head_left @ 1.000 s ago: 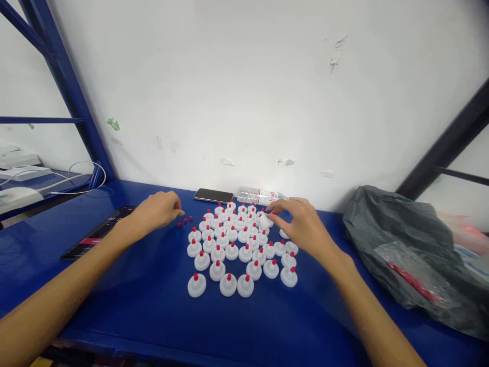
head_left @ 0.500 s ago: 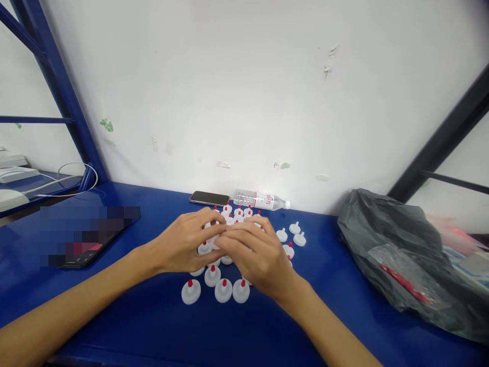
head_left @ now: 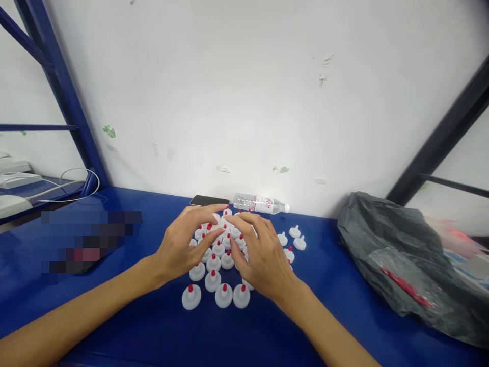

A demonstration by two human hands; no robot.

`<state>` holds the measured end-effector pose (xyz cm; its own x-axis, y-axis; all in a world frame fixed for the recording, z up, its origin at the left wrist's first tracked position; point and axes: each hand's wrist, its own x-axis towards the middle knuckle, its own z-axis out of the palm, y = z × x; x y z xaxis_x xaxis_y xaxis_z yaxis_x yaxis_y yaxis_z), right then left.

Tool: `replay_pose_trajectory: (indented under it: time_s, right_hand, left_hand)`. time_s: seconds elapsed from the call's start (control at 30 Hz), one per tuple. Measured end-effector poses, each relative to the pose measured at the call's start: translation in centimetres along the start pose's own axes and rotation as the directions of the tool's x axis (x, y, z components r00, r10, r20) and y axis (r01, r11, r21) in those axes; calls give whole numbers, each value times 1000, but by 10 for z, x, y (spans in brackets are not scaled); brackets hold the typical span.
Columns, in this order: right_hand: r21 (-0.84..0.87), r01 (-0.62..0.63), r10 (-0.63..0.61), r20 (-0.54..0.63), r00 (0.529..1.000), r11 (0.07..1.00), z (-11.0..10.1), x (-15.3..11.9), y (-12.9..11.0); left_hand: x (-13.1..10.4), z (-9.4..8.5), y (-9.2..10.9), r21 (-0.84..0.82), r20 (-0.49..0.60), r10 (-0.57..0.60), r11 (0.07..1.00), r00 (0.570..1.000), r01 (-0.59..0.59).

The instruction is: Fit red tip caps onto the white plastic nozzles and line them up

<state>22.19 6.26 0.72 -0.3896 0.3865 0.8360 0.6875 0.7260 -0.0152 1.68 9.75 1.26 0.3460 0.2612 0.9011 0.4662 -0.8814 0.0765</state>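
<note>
Between the thumb and index finger of my left hand [head_left: 182, 239] is a white nozzle cap [head_left: 216, 219], tilted, its red tip pointing toward the palm. My right hand [head_left: 262, 252] hovers just to the right, thumb and fingers apart, nothing visible in its grasp. Both hands are over a cluster of similar white caps with red tips, standing nozzle up on the blue table. One red-tipped cap [head_left: 223, 296] is in the front row. Part of the cluster is hidden under my right hand. To the right lie a few white caps without red tips, among them a cap [head_left: 300, 243].
A clear plastic bottle [head_left: 262, 203] lies by the wall beside a phone [head_left: 210, 201]. On the right rests a dark plastic bag [head_left: 367, 239] with a clear bag of red pieces [head_left: 407, 287] on it. A partly blurred dark device [head_left: 86, 266] is at left.
My hands have drawn apart from where they met over the caps. A cap with its red tip now shows in my left hand. The view has tilted slightly upward.
</note>
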Motion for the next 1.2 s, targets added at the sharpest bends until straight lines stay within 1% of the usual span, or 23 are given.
replay_pose_trajectory:
  time_s: [0.1, 0.2, 0.4, 0.5, 0.6, 0.7, 0.8, 0.9, 0.97, 1.03, 1.1, 1.2]
  right_hand:
    - [24, -35, 34, 37, 999, 999, 2, -1, -2]
    - [62, -14, 11, 39, 999, 998, 1, 0, -3]
    - [45, 29, -27, -30, 999, 999, -5, 2, -3]
    - [47, 40, -39, -22, 999, 998, -6, 1, -4]
    - [19, 63, -62, -29, 998, 998, -4, 0, -6]
    - [-11, 109, -110, -53, 993, 994, -4, 2, -7]
    - [-20, 95, -96, -55, 994, 995, -6, 5, -6]
    - [12, 62, -62, -24, 998, 998, -10, 6, -2]
    - [45, 76, -76, 1, 997, 996, -11, 6, 1]
    - [61, 94, -95, 15, 995, 994, -11, 5, 2]
    - [56, 96, -97, 18, 995, 994, -10, 5, 2]
    - [44, 94, -95, 18, 995, 995, -9, 5, 0]
  left_hand:
    - [-2, 3, 4, -62, 15, 31, 998, 999, -30]
    - [-6, 5, 5, -134, 14, 72, 988, 997, -70]
    - [-13, 7, 4, -96, -37, 103, 990, 994, -106]
    - [-15, 7, 6, -75, -46, 76, 994, 996, -79]
    - [-15, 7, 7, -85, 6, 53, 995, 999, -52]
    - [-15, 6, 7, -133, 49, 90, 988, 995, -83]
    - [-14, 3, 4, -172, 90, 99, 982, 991, -83]
    - [-11, 0, -1, -78, 137, 113, 992, 984, -103]
    - [-7, -2, -5, 20, 164, 155, 987, 974, -160]
    - [-4, -3, -8, 81, 182, 184, 976, 966, -201]
    - [-3, -2, -10, 104, 199, 203, 968, 959, -227]
    - [-2, -1, -9, 97, 227, 222, 964, 948, -249]
